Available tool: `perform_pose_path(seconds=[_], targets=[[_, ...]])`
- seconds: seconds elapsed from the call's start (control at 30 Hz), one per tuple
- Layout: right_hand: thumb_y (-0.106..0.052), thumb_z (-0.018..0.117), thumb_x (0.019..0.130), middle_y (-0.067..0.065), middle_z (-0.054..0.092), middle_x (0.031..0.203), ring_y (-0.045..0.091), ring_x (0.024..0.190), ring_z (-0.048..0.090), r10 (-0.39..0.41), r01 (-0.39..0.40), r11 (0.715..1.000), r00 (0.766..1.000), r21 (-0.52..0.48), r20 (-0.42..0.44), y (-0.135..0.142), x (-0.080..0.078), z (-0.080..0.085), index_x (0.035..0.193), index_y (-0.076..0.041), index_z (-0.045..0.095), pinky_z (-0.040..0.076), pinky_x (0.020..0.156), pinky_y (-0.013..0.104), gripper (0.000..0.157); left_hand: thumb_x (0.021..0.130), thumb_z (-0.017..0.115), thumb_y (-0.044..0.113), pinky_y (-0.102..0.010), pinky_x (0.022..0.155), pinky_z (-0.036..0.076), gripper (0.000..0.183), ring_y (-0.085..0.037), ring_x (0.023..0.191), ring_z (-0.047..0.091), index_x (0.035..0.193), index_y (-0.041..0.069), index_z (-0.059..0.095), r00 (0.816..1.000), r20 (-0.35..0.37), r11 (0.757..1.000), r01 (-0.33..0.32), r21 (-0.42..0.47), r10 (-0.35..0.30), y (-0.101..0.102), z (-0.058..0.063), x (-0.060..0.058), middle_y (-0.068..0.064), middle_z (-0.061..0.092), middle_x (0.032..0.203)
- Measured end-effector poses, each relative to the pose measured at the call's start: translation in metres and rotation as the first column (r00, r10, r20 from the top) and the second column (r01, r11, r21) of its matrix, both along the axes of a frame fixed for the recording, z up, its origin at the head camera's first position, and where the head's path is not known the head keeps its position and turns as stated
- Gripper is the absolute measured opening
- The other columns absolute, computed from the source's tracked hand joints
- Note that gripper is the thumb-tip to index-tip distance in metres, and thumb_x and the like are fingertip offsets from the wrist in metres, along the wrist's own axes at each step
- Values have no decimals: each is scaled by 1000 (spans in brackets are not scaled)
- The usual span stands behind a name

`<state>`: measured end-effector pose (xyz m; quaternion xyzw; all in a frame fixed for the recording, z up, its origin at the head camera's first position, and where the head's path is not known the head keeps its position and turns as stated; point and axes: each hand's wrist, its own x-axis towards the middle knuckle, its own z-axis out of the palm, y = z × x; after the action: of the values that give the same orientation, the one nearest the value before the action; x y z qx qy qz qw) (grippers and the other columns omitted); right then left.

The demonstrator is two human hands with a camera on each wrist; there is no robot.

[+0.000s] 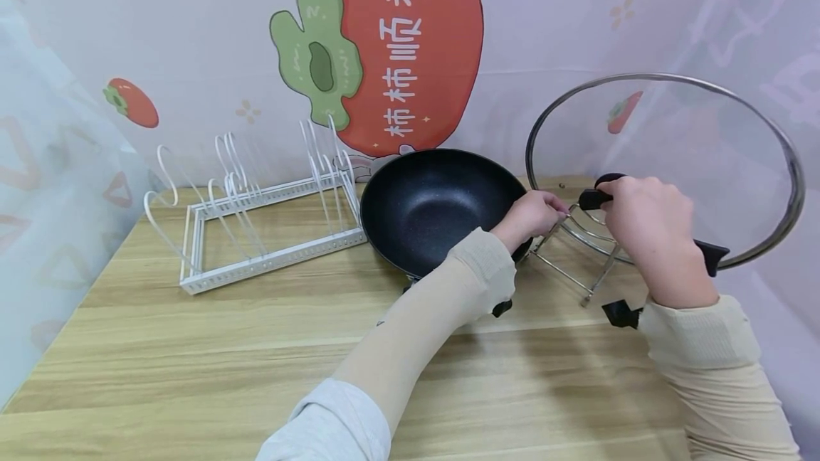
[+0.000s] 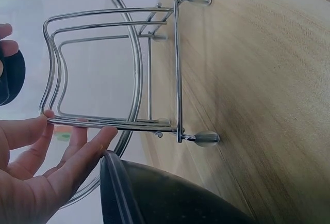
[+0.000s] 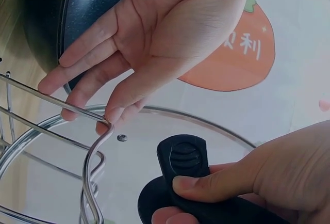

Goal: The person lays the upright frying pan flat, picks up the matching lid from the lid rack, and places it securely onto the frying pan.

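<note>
My right hand (image 1: 653,233) grips the black handle (image 3: 181,157) of a large glass lid (image 1: 724,155), its thumb pressed on the knob's ridged part. The lid stands upright, and its metal rim (image 2: 137,74) runs among the wires of a small wire lid rack (image 2: 177,69). With thumb and fingertips my left hand (image 2: 49,170) pinches one side wire of that rack. Beside this hand, a black wok (image 1: 435,212) is tilted with its inside facing me. The left forearm covers part of the wok's lower side.
A white rack (image 1: 275,260) with upright hoops stands at the left rear of the wooden table (image 1: 224,375). By the right sleeve lies a black piece (image 1: 621,314), partly hidden. A printed cloth (image 1: 211,34) hangs close behind everything.
</note>
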<state>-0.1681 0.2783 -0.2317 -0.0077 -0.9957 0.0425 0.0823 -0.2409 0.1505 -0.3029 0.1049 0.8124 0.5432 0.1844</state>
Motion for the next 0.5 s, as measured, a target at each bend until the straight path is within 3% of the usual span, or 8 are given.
perform_pose_path(seconds=[0.27, 0.5], targets=[[-5, 64, 95, 41, 63, 100, 54, 73, 58, 11, -11, 1000, 1000, 6, -5, -2, 0, 3, 131, 0, 66, 44, 46, 55, 36, 99, 67, 9, -21, 58, 47, 9, -8, 63, 51, 104, 6, 75, 1000, 0, 1000, -14, -27, 14, -3, 2, 2, -1, 65, 80], [-9, 63, 96, 43, 61, 107, 56, 73, 59, 9, -9, 1000, 1000, 12, 3, -1, 0, 6, 132, -2, 65, 43, 44, 53, 37, 99, 67, 12, -17, 55, 43, 10, -7, 68, 53, 103, 11, 77, 998, -63, 993, 5, -121, -13, -4, 4, 1, 6, 63, 80]])
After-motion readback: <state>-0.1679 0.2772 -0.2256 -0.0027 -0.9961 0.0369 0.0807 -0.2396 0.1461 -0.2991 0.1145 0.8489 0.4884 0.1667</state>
